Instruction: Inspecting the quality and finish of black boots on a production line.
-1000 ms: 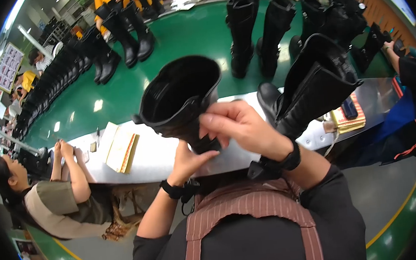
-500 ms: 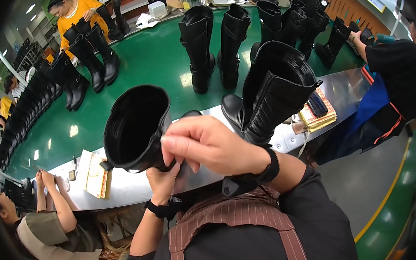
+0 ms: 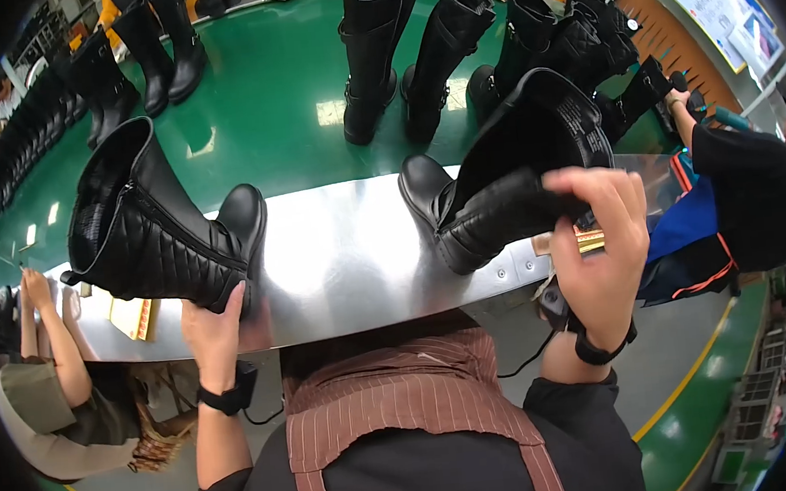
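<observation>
At the left of the metal-topped bench edge, my left hand (image 3: 213,328) is wrapped round the heel end of a black tall boot (image 3: 167,230). This boot leans left, showing a quilted side with a zip line and a wide opening; its toe points away. My right hand (image 3: 603,246) is at a second black boot (image 3: 502,208), on the right. Its curled fingers and thumb close on the near upper edge of the shaft, which tilts toward me with the printed lining showing. Part of that shaft edge is hidden by the fingers.
Several black boots (image 3: 377,60) stand on the green work surface (image 3: 277,97), with a long row (image 3: 27,175) at the left. Yellow-edged cards (image 3: 133,317) lie by the left boot. One co-worker (image 3: 752,177) handles a boot at right; another (image 3: 51,397) sits left.
The left boot has moved left and turned so its quilted side and foot show. My right hand has left that boot and moved right to the other boot, whose shaft now tilts nearer.
</observation>
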{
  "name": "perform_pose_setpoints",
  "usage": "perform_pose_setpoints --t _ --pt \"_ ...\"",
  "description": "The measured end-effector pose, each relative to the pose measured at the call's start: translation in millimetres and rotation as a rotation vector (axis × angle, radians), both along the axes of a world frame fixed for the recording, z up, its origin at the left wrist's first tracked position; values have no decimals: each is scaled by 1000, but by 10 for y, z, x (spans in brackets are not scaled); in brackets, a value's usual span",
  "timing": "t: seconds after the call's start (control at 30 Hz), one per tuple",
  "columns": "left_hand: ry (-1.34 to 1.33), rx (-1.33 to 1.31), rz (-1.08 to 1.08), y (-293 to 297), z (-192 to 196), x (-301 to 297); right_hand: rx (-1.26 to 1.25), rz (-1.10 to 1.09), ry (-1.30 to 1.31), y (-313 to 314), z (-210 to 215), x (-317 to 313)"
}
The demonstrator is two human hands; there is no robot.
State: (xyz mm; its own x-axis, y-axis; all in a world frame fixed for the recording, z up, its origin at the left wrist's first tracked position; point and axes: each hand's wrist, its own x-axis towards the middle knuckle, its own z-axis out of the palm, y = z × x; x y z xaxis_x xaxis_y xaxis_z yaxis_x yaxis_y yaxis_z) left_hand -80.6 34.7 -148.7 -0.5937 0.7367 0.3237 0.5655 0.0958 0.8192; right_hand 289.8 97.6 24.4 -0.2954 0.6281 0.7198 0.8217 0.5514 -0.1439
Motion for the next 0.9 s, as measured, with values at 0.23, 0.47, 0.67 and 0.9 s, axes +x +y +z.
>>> perform_pose_setpoints --t 0.23,0.47,0.67,0.9 --pt "356 -602 -225 -279 871 343 143 -17 268 -50 -282 -110" --pt "178 176 -696 780 1058 1341 298 133 295 -130 -527 -15" --pt "-92 122 -708 1246 1033 1649 243 254 525 -91 -563 296" --pt "-142 198 -744 1284 879 1582 227 240 576 19 -532 191"
